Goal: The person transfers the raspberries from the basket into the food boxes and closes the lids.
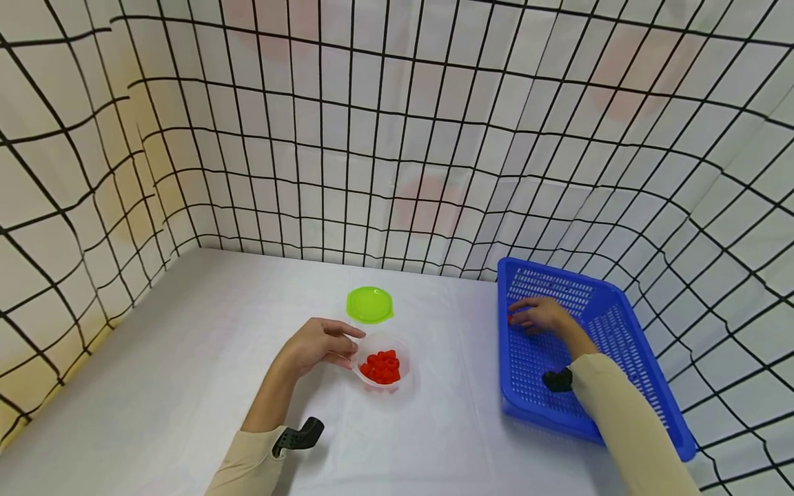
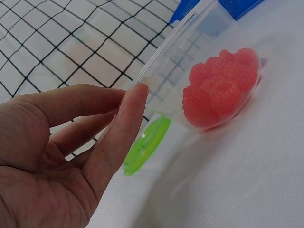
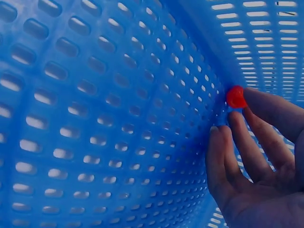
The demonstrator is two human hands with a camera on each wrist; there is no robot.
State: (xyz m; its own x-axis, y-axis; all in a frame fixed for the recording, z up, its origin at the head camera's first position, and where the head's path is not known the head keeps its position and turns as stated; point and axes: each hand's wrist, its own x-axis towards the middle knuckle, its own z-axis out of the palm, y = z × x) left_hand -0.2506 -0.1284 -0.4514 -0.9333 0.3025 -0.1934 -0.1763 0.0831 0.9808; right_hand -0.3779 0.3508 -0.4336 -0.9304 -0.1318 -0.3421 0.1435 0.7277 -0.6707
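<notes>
My left hand (image 1: 319, 344) holds the rim of a clear round plastic tub (image 2: 166, 90), with the thumb on the near side. Several red raspberries (image 1: 380, 367) lie heaped at the bottom of the tub, which stands on the white table. Far to the right, my right hand (image 1: 538, 315) reaches down inside a blue plastic basket (image 1: 505, 372). Against the basket wall sits a single red raspberry (image 3: 235, 97), right at the tip of the index finger. The thumb stands apart from the berry, lower and to the left in the right wrist view.
A bright green lid (image 1: 369, 305) lies on the table (image 1: 446, 413) just beyond the tub. Black wire mesh (image 1: 347, 138) rises behind and on both sides, with white cloth behind it. The slotted basket walls surround the right hand.
</notes>
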